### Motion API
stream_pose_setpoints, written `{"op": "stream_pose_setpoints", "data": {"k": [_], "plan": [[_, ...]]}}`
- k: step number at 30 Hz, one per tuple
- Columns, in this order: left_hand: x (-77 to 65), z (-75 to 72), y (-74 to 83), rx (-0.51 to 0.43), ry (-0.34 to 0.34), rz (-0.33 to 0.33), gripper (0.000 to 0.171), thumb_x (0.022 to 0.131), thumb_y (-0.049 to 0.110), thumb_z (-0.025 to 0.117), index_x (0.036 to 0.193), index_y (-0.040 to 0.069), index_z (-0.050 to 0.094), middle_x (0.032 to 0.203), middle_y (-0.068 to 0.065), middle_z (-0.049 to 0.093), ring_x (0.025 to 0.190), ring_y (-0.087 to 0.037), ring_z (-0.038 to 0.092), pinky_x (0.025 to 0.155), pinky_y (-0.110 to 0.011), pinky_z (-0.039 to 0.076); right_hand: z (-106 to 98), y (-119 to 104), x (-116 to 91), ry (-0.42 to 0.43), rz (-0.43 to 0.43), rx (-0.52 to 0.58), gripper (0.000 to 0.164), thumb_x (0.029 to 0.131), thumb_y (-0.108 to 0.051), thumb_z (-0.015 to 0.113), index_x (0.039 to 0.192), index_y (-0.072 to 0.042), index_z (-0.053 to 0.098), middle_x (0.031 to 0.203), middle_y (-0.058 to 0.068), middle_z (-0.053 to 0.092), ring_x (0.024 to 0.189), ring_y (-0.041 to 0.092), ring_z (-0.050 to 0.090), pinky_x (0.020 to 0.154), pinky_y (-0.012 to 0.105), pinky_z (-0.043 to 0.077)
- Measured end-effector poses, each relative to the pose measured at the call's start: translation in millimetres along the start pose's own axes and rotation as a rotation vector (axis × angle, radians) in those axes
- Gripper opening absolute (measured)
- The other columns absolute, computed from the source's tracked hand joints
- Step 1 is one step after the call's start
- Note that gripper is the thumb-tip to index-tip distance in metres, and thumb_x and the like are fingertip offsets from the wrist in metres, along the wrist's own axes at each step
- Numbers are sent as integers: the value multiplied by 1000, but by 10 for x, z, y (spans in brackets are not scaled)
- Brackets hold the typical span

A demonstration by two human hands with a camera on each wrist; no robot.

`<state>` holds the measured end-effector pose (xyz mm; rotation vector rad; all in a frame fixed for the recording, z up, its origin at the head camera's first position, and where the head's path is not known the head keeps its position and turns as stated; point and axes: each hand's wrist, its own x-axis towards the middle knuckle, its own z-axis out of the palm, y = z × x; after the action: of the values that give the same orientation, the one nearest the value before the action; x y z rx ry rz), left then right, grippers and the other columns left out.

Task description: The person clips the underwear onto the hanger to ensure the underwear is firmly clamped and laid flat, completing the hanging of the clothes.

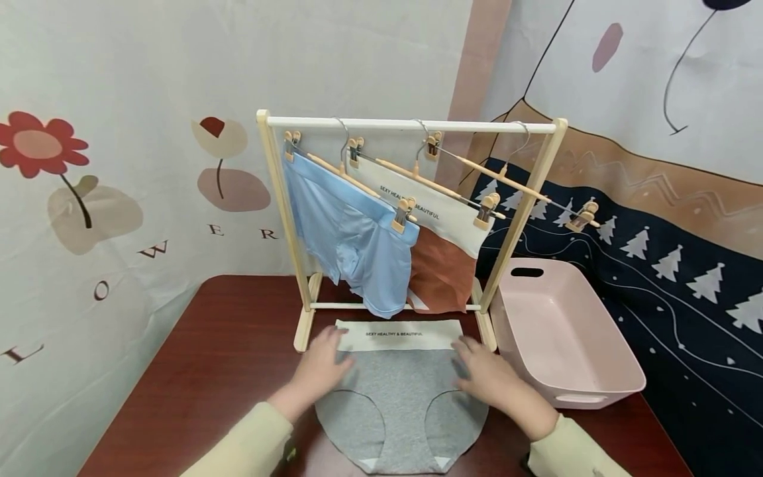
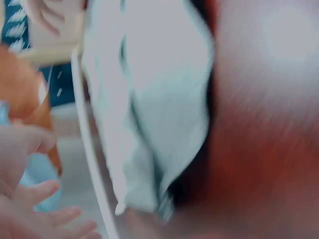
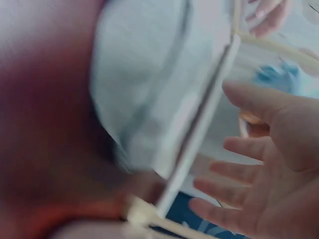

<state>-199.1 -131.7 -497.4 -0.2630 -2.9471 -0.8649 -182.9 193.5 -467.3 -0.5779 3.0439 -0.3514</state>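
Observation:
Grey underpants (image 1: pixel 405 384) with a white printed waistband (image 1: pixel 399 335) lie spread on the table, waistband toward the rack. Over their left upper corner is my left hand (image 1: pixel 322 361), fingers spread and holding nothing. My right hand (image 1: pixel 483 371) hovers at the opposite corner, its fingers extended and apart in the right wrist view, also with nothing in them. Whether either hand touches the cloth is unclear; the wrist views are blurred. Light blue boxer shorts (image 1: pixel 357 238) and rust-brown underpants (image 1: pixel 444 271) with a white waistband hang from clip hangers behind.
A small wooden rack (image 1: pixel 411 124) stands behind the underpants. At its right end hangs a bare clip hanger (image 1: pixel 507 177), which sticks out toward the right. A pink bin (image 1: pixel 572 331) sits right of the rack on the dark red table (image 1: pixel 179 391). Printed cloth covers the walls.

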Motion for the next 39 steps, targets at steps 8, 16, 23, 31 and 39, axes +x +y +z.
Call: {"op": "stream_pose_setpoints", "data": {"k": [8,16,23,31,39], "plan": [[405,-604,-284,-287,383,-162,54,86,11,62,133,-2,38,122,-22,46,109,-36,48,91,-49,42,-949,161,92,486,4,86,28,81,-6,63,109,-3,61,106,16,60,94,34,59,73,50,48],[778,-1034,-296,-387,424,-169,66,98,27,49,149,6,14,146,-22,29,134,-39,32,105,-53,32,-1825,222,274,809,-28,-60,20,82,-5,59,101,0,62,99,17,57,89,36,51,71,51,40],[950,-1055,-252,-350,384,-160,60,100,22,45,149,2,17,147,-26,30,137,-40,28,110,-52,25,-2205,191,528,818,-49,-275,30,87,-13,61,112,3,58,113,22,51,95,40,48,73,53,39],[1041,-968,-243,-408,396,-141,52,101,19,42,147,5,24,139,-24,41,129,-39,41,100,-53,40,-2300,151,742,727,10,-429,45,90,-21,60,119,11,49,115,27,49,96,41,48,76,51,43],[1088,-784,-289,-317,517,-150,30,101,14,43,125,-2,48,112,-27,57,101,-41,55,83,-51,45,-2359,113,903,611,160,-359,54,95,-28,55,129,12,44,120,28,47,101,42,46,82,53,43]]}}
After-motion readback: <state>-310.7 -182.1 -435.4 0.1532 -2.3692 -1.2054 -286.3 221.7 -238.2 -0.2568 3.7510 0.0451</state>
